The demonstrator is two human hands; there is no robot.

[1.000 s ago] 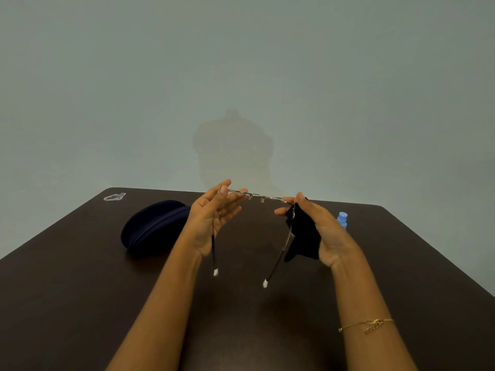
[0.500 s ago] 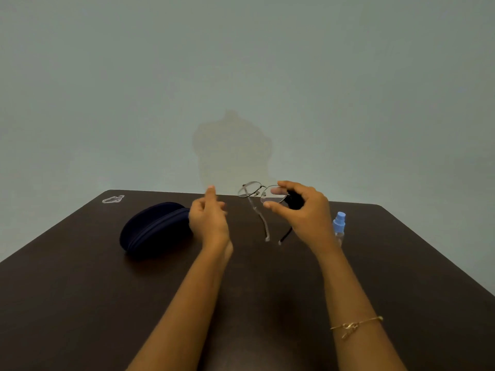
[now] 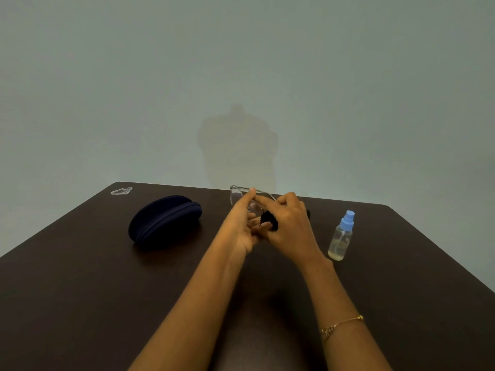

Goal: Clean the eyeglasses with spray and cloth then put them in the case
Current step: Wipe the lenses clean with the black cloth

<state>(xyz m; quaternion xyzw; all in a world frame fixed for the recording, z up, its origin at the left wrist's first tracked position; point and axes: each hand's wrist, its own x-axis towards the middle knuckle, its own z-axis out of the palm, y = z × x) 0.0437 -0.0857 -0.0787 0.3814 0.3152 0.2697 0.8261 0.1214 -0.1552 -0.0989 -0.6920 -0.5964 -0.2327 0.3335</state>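
Meeting above the middle of the dark surface (image 3: pixel 80 303), both hands work the eyeglasses (image 3: pixel 237 195) together. Thin metal frame, clear lenses, and one lens pokes out beyond the fingertips at the far side, held up off the surface. The left hand (image 3: pixel 241 226) has its index finger and thumb reaching up to pinch the frame near the lens, the other fingers curling loosely underneath. The right hand (image 3: pixel 289 223) comes over from the other side, fingers curled round the frame and a bunched black cloth (image 3: pixel 269 219), which shows as a dark tuft between the two palms. A gold bracelet (image 3: pixel 340 325) sits on the right wrist.

Over to the left, well apart from the hands, lies the navy case (image 3: pixel 163 220), a rounded zip shell, lying zipped shut. To the right, standing upright near the right wrist, is the spray bottle (image 3: pixel 340 236): clear body, blue cap, pale liquid filling the lower part. A small clear wrapper (image 3: pixel 121 191) lies at the far left corner.
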